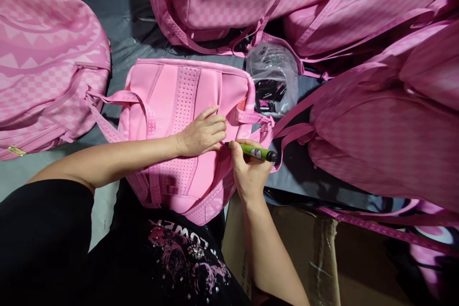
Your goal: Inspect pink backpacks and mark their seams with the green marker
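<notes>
Head view: the pink bag (206,88) has a dotty strip and lies on the grey table (120,28), under the left hand (202,134) — I can't tell if those bent fingers pinch it. The right hand (253,172) grips a green marker (245,149) — its tip near the left fingers.

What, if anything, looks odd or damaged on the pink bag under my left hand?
A small orange patch shows by the right strap of that bag, odd against the pink; I can't tell what it is. No damage stands out.
</notes>
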`<state>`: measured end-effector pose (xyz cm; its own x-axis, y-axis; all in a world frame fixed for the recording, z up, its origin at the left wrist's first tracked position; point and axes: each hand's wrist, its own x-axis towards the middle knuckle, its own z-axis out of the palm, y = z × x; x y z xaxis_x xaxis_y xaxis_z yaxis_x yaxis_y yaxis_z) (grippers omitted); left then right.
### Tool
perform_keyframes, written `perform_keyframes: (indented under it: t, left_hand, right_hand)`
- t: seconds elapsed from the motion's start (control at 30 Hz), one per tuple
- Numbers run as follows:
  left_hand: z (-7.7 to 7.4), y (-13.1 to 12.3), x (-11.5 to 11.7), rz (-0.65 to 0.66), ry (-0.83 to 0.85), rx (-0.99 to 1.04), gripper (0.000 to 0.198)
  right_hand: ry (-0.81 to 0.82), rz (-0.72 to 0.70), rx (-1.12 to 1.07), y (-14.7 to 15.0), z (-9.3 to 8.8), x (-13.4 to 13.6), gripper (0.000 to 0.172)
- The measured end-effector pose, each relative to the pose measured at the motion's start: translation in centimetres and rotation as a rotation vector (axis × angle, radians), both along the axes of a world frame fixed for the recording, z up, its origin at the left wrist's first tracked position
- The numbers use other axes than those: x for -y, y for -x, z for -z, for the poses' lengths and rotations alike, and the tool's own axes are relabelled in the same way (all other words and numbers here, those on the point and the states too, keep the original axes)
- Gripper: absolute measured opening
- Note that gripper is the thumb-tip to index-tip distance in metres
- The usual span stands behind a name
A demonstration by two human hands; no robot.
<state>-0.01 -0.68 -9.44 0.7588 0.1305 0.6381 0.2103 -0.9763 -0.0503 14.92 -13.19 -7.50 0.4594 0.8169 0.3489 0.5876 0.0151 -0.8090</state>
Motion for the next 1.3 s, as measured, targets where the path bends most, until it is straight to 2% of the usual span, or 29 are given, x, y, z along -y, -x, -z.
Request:
perform_keyframes:
  t: [0.2, 0.3, 0.37, 0.47, 0.53, 0.6, 0.73, 0.8, 0.9, 1.0, 1.07, 1.1, 1.17, 1.23, 1.3]
  left_hand:
    - [-0.6, 0.0, 0.2, -0.039, -0.025, -0.077, 0.038]
    - [-1.4, 0.0, 0.4, -0.05, -0.043, -0.122, 0.036]
    - [-2.5, -0.1, 0.2, -0.053, -0.049, -0.191, 0.034]
    - [-5.0, -0.3, -0.5, -0.003, -0.043, -0.404, 0.036]
    - [-6.6, -0.6, -1.1, 0.045, -0.045, -0.556, 0.038]
    - [-8.0, -0.7, -1.4, 0.037, -0.06, -0.663, 0.032]
    - [-10.3, -0.1, -0.9, -0.02, -0.044, -0.702, 0.016]
    - [-12.1, 1.1, 0.1, -0.039, -0.021, -0.661, 0.018]
    - [-16.0, 4.3, 2.9, -0.121, -0.038, -0.596, 0.018]
    - [-19.9, 7.9, 7.5, -0.171, -0.046, -0.519, 0.018]
    - [-20.9, 9.6, 10.6, -0.197, -0.009, -0.442, 0.021]
    - [-20.6, 10.0, 11.9, -0.221, 0.015, -0.4, 0.023]
    - [-18.5, 10.2, 13.6, -0.306, 0.045, -0.336, 0.025]
    - [-14.6, 9.7, 13.7, -0.421, 0.051, -0.314, 0.023]
    - [-10.2, 9.2, 12.9, -0.515, 0.063, -0.317, 0.019]
  right_hand:
    - [-0.002, 0.022, -0.052, 0.2, -0.2, 0.1, 0.022]
    - [0.0, 0.035, -0.063, 0.4, -0.1, 0.2, 0.023]
    - [-0.019, 0.027, -0.092, 0.4, -0.2, 0.3, 0.023]
    - [0.014, -0.024, -0.091, 0.5, -0.6, 0.9, 0.024]
    - [0.003, -0.004, -0.139, 0.8, -0.9, 1.8, 0.026]
    - [-0.053, 0.017, -0.227, 1.3, -0.9, 3.1, 0.026]
    - [-0.136, -0.035, -0.251, 2.9, -0.6, 5.7, 0.027]
    - [-0.228, -0.027, -0.188, 3.7, -1.1, 6.5, 0.027]
    - [-0.455, -0.016, -0.074, 4.6, -3.5, 7.5, 0.029]
    - [-0.587, -0.086, 0.012, 4.8, -6.9, 8.5, 0.03]
    - [-0.624, -0.146, 0.082, 4.3, -8.5, 8.6, 0.028]
    - [-0.637, -0.171, 0.124, 3.9, -8.8, 8.3, 0.026]
    - [-0.652, -0.208, 0.212, 3.0, -8.5, 6.7, 0.023]
    - [-0.626, -0.254, 0.267, 2.2, -6.9, 4.7, 0.021]
    - [-0.557, -0.25, 0.264, 1.9, -4.8, 3.1, 0.019]
